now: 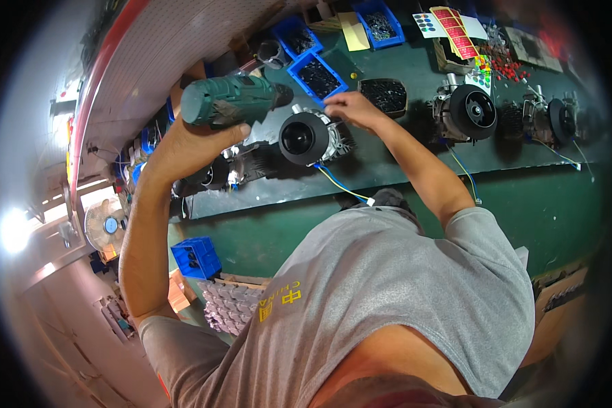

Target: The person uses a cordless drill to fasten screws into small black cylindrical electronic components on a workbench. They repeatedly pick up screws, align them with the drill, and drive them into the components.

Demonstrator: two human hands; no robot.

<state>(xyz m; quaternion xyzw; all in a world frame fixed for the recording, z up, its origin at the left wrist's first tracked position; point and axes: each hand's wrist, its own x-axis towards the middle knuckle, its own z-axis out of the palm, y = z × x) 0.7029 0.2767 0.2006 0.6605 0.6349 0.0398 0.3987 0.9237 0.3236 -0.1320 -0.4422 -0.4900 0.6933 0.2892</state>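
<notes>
We hold the green, barrel-shaped power tool (pixel 228 100) in the closed left hand (pixel 200 146), raised over the dark green worktop (pixel 415 64) with its nose toward the unit, presumably for ready use. The unit, a silver metal body with a round black housing (pixel 297 138), stands directly ahead of us near the front edge, a position that appears to suit both hands. We bring the bent fingers of the right hand (pixel 355 111) to its upper right side; we cannot tell whether they pinch a small part. Its blue and yellow wires (pixel 338 182) hang over the front edge, apparently clear of the work area. Behind the unit, 3 blue plastic bins sit within likely reach: the nearest bin (pixel 332 69) contains small black parts, the bin behind it (pixel 310 52) contains small dark and metallic pieces, and the far bin (pixel 389 42) contains silvery pieces. To their right, a brown shallow tray (pixel 405 97) contains black, slender parts, probably placed for right-hand picking.
</notes>
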